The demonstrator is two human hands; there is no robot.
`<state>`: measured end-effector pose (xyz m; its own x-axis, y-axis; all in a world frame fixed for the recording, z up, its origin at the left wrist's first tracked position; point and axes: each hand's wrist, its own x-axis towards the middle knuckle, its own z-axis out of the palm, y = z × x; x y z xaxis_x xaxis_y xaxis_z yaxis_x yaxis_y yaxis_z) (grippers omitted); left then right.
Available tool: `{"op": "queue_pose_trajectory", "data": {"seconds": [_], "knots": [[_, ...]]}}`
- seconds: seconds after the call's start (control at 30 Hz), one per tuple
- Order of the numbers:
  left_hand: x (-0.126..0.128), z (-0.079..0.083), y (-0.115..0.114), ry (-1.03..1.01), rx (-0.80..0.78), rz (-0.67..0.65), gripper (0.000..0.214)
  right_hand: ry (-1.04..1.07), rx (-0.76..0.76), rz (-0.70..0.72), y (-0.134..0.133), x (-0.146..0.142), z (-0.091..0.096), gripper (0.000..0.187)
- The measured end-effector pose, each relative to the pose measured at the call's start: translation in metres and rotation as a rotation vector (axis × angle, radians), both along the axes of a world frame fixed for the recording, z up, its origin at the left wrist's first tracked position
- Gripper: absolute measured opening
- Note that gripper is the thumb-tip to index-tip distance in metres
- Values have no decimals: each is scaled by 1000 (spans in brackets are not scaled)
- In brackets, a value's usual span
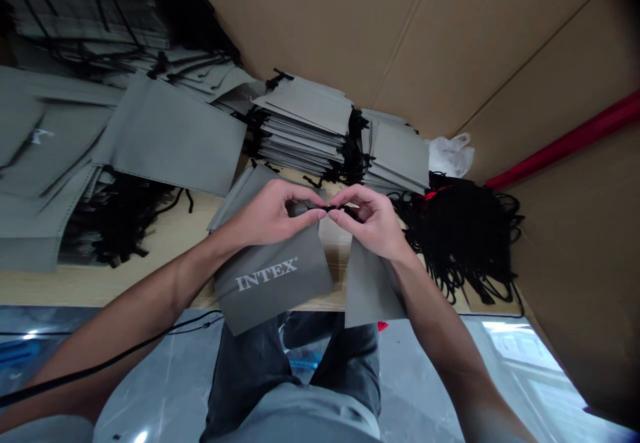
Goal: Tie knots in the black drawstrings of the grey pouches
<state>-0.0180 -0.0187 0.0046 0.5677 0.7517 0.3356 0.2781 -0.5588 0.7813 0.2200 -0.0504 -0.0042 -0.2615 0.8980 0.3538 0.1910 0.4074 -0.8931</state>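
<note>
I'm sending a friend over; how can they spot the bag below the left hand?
Find the wooden table, then the left hand above it. Below, a grey bag overhangs the near edge. White INTEX lettering sets it apart from the plain-looking bag to its right.

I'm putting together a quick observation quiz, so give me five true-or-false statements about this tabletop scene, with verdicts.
1. The left hand and right hand pinch a thin black cord at their fingertips. True.
2. The flat grey pouch beneath the left hand bears white INTEX lettering. True.
3. The heap of looped black cords lies on the left side of the picture. False: the heap of looped black cords is on the right.
4. A crumpled whitish plastic bag lies beside the brown cardboard wall. True.
5. The work surface is black metal. False: it is a pale, wood-grained tabletop.
</note>
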Motion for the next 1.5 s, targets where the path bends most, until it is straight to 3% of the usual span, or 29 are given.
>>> {"op": "queue_pose_trajectory", "data": {"seconds": [0.63, 0.93, 1.17, 1.33, 1.4, 1.5], "knots": [[0, 1, -1, 38, 27, -43, 21, -37, 44, 35, -2, 0, 0, 19], [-1, 3, -1, 68, -16, -27, 26, -77, -9, 14, -2, 1, 3, 13], [-6, 9, 2, 64, -69, -109, 28, -58, -51, -3, 0, 7, 7, 16], [-4, 5, 2, 75, -60, -118, 30, -67, -52, 107, -2, 6, 6, 26], [-3, 3, 2, 85, -53, -121, 30, -86, -35, 126, -4, 3, 5, 31], [-1, 1, 1, 110, -44, -125, 29, -146, 35, 88, -6, -2, 1, 22]]}}
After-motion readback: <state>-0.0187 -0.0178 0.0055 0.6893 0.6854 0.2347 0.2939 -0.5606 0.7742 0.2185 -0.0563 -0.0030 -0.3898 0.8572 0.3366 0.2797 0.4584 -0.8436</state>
